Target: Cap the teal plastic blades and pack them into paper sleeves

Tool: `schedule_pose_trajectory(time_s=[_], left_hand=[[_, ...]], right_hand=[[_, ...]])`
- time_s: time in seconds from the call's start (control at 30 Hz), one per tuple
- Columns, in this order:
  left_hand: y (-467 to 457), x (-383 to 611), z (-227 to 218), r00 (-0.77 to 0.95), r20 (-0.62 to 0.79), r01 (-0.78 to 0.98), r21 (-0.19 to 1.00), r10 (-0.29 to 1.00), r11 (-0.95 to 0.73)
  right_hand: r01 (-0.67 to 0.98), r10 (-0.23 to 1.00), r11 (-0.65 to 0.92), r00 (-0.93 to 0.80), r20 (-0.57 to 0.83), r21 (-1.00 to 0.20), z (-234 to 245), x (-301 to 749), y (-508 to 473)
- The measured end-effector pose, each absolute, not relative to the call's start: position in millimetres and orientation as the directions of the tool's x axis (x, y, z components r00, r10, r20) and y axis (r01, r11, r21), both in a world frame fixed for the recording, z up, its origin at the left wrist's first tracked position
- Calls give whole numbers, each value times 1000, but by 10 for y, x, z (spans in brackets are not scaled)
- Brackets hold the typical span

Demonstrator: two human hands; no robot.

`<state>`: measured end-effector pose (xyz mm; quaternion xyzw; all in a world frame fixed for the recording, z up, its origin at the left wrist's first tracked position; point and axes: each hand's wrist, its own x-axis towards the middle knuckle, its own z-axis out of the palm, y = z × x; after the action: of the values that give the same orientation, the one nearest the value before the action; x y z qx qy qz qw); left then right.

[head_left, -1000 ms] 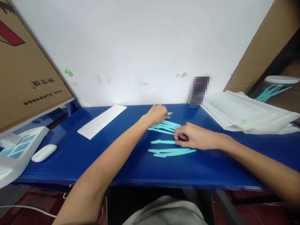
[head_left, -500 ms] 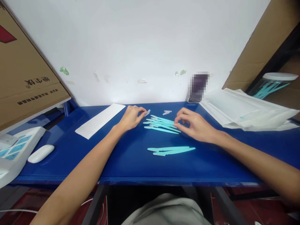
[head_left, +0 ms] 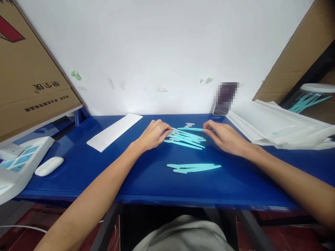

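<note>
My right hand (head_left: 226, 137) pinches the narrow end of a turquoise eyebrow razor (head_left: 192, 129), which is level just above the back of a loose pile. My left hand (head_left: 155, 135) is closed at the pile's left side, thumb and forefinger on a small translucent blade cap (head_left: 174, 130), partly hidden by the fingers. Several more turquoise razors (head_left: 188, 140) lie overlapped between the hands. Nearer the front edge, two razors (head_left: 197, 168) rest side by side, partly overlapping. Behind the pile are loose translucent caps (head_left: 190, 124).
A long white paper strip (head_left: 113, 132) lies left on the blue table (head_left: 146, 181). Further left are a white rounded case (head_left: 49, 166) and a white tray (head_left: 36, 150). At right, clear bags (head_left: 282, 125) sit by a jar of razors (head_left: 310, 97); a phone (head_left: 226, 97) leans on the wall.
My right hand has lifted a razor from the pile and raised it toward the back. My left hand has brought the cap right, up to the pile. The view has shifted slightly.
</note>
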<state>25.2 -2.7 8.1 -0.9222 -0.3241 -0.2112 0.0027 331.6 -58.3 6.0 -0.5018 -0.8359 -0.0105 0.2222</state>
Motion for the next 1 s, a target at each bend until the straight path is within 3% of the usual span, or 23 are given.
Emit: schedule_pose_trajectory(time_s=[0.33, 0.7, 1.0], left_hand=[[-48, 284, 63, 708, 407, 589, 111, 578, -800], [-162, 429, 67, 755, 459, 555, -67, 469, -829], [-209, 492, 43, 687, 573, 539, 11, 447, -842]], right_hand=[[851, 822, 500, -409, 397, -159, 66, 3316, -595], [853, 810, 508, -424, 405, -123, 82, 3247, -637], [871, 823, 473, -384, 418, -132, 99, 3219, -687]])
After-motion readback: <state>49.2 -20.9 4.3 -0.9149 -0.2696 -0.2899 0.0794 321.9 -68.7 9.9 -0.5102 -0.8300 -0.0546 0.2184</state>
